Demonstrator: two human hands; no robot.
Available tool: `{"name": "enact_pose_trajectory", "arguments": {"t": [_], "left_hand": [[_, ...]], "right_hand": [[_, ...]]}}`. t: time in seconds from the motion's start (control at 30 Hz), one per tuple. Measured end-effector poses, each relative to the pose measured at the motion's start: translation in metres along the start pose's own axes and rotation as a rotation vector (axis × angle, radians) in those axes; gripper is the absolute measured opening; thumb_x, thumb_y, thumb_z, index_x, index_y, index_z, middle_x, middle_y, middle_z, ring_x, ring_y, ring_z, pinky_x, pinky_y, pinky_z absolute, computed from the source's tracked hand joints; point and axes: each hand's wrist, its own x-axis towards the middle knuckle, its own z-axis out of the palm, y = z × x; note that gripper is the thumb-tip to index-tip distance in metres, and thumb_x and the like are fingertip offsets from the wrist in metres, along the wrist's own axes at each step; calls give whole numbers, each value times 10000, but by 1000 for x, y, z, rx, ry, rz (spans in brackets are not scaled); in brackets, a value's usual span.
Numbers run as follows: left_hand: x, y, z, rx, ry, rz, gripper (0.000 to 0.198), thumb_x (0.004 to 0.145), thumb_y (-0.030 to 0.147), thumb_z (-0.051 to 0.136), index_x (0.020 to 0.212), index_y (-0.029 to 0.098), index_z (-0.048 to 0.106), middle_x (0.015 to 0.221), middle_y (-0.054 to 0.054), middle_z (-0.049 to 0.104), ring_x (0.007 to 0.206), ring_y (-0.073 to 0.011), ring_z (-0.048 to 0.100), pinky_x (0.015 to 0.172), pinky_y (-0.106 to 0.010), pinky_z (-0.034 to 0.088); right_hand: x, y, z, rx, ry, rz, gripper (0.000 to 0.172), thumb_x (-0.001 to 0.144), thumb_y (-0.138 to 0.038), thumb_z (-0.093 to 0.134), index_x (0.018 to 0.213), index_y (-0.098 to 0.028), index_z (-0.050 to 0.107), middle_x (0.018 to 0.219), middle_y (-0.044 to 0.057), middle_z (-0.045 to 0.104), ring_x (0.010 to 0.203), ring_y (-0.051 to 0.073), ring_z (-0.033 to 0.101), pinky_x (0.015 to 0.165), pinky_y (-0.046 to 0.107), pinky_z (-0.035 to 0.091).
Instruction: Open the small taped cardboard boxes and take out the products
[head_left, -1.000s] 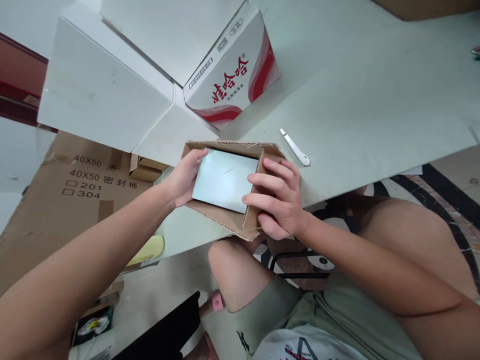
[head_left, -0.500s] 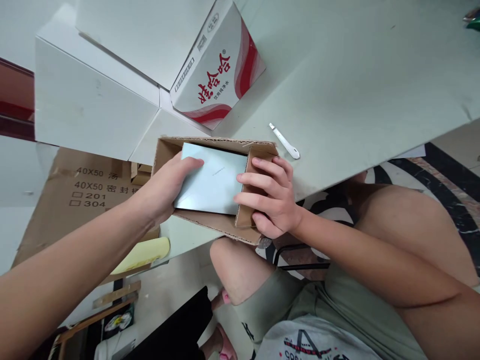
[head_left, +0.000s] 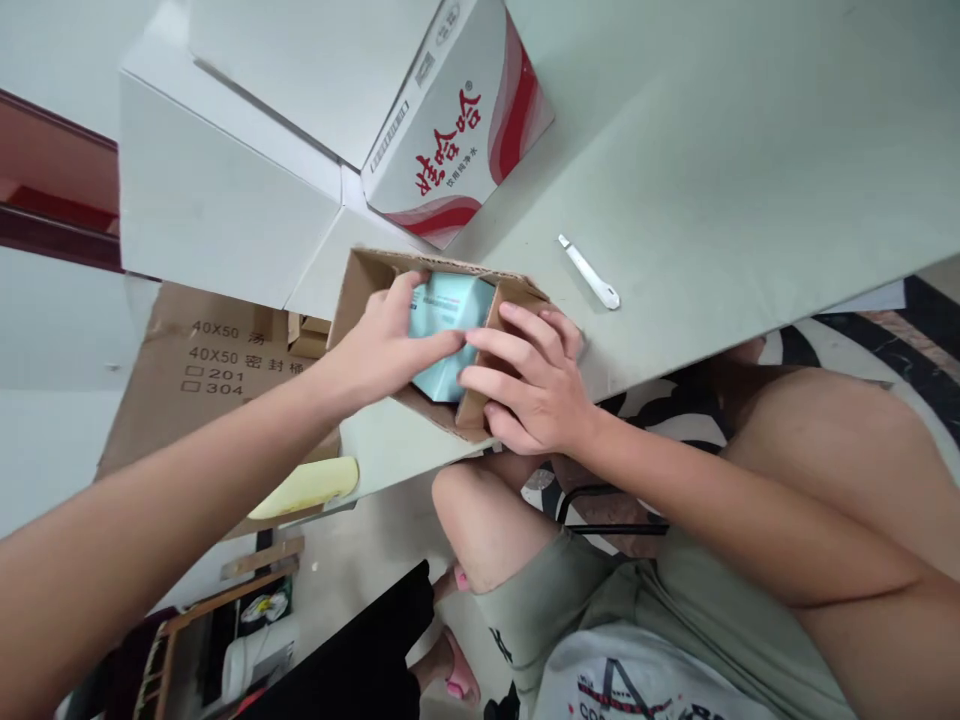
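Head view: a brown carton (head_left: 354, 296) sits at the near edge of the pale surface (head_left: 712, 200), both hands at it.
Blue box: inside the carton (head_left: 454, 306); printed, angled sides show now, where a plain flat face looked up half a second ago, so I'd say it has been tipped.
Left hand: moved from the carton's left end to over its middle (head_left: 379, 345); the grip looks to be grasping the blue box, thumb across its print.
Right hand: much as before, at the carton's right end (head_left: 534, 375); the grip is curled over the flap, holding it.
Meaning: the blue box seems loose enough to turn, while the carton is kept steady.
White cutter: on the surface, beyond the carton's right end (head_left: 589, 272), apart and untouched.
Red-and-white box: just behind the carton (head_left: 459, 140).
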Motion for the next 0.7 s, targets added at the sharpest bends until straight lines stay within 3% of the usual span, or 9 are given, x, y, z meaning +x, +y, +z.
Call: {"name": "enact_pose_trajectory", "arguments": {"t": [0.13, 0.23, 0.37, 0.47, 0.57, 0.7], "left_hand": [[20, -29, -13, 37, -120, -12, 1027, 618, 640, 841, 1461, 187, 467, 1453, -195, 549, 1401, -458, 530, 1156, -607, 482], [26, -43, -10, 22, -115, 7, 1107, 604, 636, 864, 1520, 222, 400, 1509, -204, 486, 1444, -469, 491, 1145, -599, 499], [21, -45, 2, -21, -125, -20, 1128, 657, 635, 838, 1587, 291, 300, 1533, -209, 432, 1351, -448, 565, 1000, -540, 601], [16, -40, -1, -8, -71, -4, 1101, 685, 626, 815, 1600, 297, 298, 1471, -202, 476, 1314, -442, 575, 956, -521, 608], [11, -37, -23, -44, 20, 57, 1025, 698, 585, 783, 1581, 281, 359, 1325, -149, 562, 1246, -422, 602, 1006, -541, 568], [-3, -41, -68, -254, 112, 24, 1004, 658, 478, 732, 1579, 289, 379, 1164, -85, 586, 1100, -396, 663, 973, -608, 544]], "right_hand": [[1, 7, -3, 76, 21, -10, 358, 882, -286, 518, 1197, -373, 665, 1409, -41, 662, 1465, 262, 500, 1176, 475, 417], [5, 11, -5, 111, 59, -54, 307, 879, -248, 540, 1137, -344, 678, 1364, -13, 662, 1424, 276, 526, 1134, 476, 483], [6, 7, -3, 113, -1, -72, 405, 876, -216, 545, 1243, -331, 672, 1412, 8, 652, 1432, 293, 522, 1159, 498, 488], [6, 6, 1, 126, -11, -70, 502, 866, -199, 544, 1342, -316, 651, 1451, 20, 648, 1457, 308, 505, 1187, 518, 457], [6, 10, 2, 105, -44, -56, 525, 864, -213, 542, 1360, -345, 654, 1496, 5, 626, 1502, 327, 465, 1194, 531, 439], [8, 14, 3, 95, -34, -63, 535, 859, -215, 540, 1358, -365, 658, 1496, -7, 623, 1471, 334, 492, 1183, 539, 443]]}}
